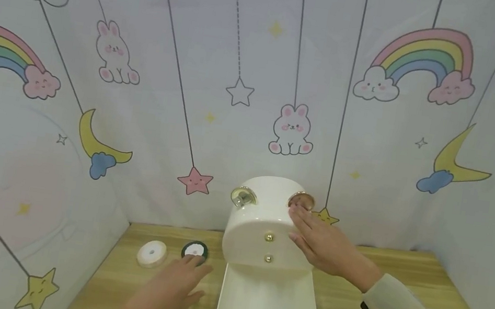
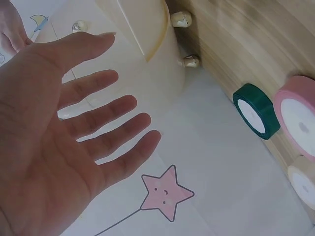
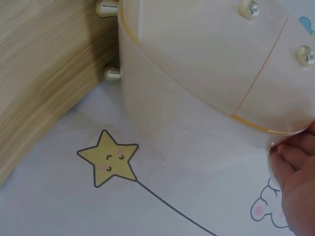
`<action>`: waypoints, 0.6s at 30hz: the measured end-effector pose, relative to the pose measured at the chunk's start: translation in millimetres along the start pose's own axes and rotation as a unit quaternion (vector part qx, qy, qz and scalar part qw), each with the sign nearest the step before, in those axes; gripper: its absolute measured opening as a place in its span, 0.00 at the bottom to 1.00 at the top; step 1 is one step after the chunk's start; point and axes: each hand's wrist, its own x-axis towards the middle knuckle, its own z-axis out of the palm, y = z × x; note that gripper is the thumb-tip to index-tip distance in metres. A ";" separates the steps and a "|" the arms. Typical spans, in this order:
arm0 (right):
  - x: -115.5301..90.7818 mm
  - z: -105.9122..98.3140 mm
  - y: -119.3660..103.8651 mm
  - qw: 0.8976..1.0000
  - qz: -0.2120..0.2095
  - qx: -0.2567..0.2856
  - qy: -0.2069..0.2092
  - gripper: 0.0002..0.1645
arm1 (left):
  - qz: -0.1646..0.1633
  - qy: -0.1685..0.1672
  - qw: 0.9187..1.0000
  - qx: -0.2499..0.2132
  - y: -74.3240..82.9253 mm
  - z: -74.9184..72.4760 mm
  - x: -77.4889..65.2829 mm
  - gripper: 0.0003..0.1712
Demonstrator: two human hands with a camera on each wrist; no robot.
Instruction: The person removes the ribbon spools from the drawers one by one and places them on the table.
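A glossy white rounded storage box (image 1: pixel 258 246) with small gold knobs stands against the backdrop. Its bottom drawer (image 1: pixel 270 300) is pulled out toward me. Two shiny gold ear-like rounds (image 1: pixel 243 197) sit on its top. My right hand (image 1: pixel 327 242) rests with fingers extended at the right-hand round and the box's upper edge; in the right wrist view its fingertips touch that edge. My left hand (image 1: pixel 173 289) hovers with fingers spread and holds nothing, left of the drawer. Near it is a green ribbon spool (image 1: pixel 195 249), partly covered by the fingers in the head view.
A cream ribbon spool (image 1: pixel 151 253) lies left of the green one. A pink ribbon spool (image 2: pixel 298 115) shows only in the left wrist view. Everything stands on a wood-grain table (image 1: pixel 384 263), with a cartoon-printed backdrop (image 1: pixel 259 71) behind and at both sides.
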 end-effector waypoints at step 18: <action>-5.1 2.5 1.3 0.999 -0.018 -0.007 0.035 0.36 | 0.130 0.223 0.960 0.113 56.3 22.1 3.0 0.26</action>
